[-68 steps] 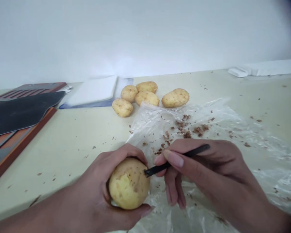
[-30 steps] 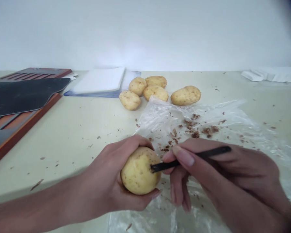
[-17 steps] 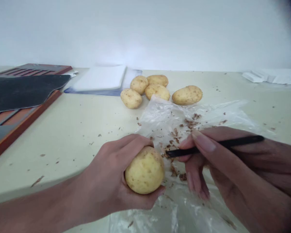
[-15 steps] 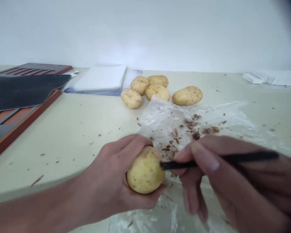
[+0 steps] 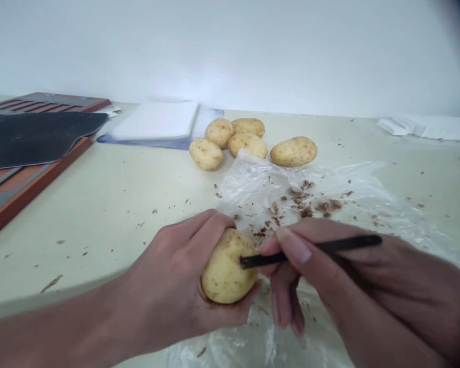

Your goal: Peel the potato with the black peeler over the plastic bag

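My left hand point(image 5: 180, 271) is wrapped round a yellow potato point(image 5: 228, 273), with one end of it facing me. In my right hand point(image 5: 310, 266) a thin black tool point(image 5: 348, 244) is pinched between thumb and fingers. The tool's tip meets the upper right part of the potato's face. Beneath both hands lies a crumpled clear plastic bag point(image 5: 249, 189), strewn with brown scraps point(image 5: 306, 210). Several more potatoes point(image 5: 247, 145) rest behind the bag, one of them point(image 5: 294, 151) a little apart on the right.
At the left stands a red-brown slatted tray point(image 5: 72, 153) with a black mat point(image 5: 38, 137) on it. A white pad point(image 5: 157, 120) lies on a blue-edged sheet near the wall. White paper point(image 5: 425, 127) is at the back right. Bits of peel dot the table point(image 5: 111, 204).
My right hand has moved left with the black tool, and the tip has shifted from the potato's right edge further onto its face. The view has shifted slightly.
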{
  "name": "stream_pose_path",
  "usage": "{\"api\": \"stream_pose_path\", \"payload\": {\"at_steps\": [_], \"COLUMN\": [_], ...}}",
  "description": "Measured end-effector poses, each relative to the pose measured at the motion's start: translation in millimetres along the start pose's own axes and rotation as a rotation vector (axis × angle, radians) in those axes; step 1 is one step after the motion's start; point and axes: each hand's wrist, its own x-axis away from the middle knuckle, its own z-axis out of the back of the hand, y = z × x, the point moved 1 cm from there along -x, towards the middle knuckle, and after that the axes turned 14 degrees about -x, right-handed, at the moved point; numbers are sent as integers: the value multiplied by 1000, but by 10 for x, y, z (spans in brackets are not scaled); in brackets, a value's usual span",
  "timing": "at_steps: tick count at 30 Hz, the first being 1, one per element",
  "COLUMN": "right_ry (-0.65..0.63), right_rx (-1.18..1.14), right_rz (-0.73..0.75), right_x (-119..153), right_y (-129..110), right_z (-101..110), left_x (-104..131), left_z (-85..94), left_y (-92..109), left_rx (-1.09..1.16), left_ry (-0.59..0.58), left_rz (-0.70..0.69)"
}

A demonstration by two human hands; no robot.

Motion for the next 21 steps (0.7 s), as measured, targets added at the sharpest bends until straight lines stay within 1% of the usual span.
{"api": "stream_pose_path", "payload": {"at_steps": [2, 3, 5, 7, 8, 10, 12, 14, 16, 18, 19, 20, 21], "right_ry": [69, 77, 16, -62, -78, -46, 18, 14, -121, -232, -246, -245, -236], "right_rx": [-80, -149, -257, -276, -255, -206, -160, -47, 163, 365, 428, 462, 478], "right_rz": [-120, -186, -279, -286, -274, -222, -154, -66, 121, 292, 326, 325, 288], "right_x": [4, 2, -8, -26, -40, -84, -141, -194, -227, -238, -240, -243, -250], "right_y": [42, 56, 59, 41, 36, 46, 77, 98, 71, 3, -38, -78, -114], "right_z": [25, 28, 11, -12, -11, 38, 152, 291, 394, 429, 422, 402, 374], "left_x": [9, 13, 16, 16, 16, 19, 24, 24, 13, -4, -12, -17, -19], "left_z": [-7, -11, -13, -9, -4, 10, 20, 22, 21, 34, 49, 69, 94], "left_y": [-7, -11, -18, -23, -23, -21, -19, -27, -46, -67, -75, -79, -80], "left_rx": [-21, -29, -24, -16, -20, -47, -64, -53, -10, 36, 56, 69, 76], "left_ry": [-5, -10, -1, 2, 3, 5, -1, -17, -34, -29, -13, 8, 35], "left_rz": [2, 0, -12, -21, -22, -14, 1, 28, 47, 18, -13, -48, -82]}}
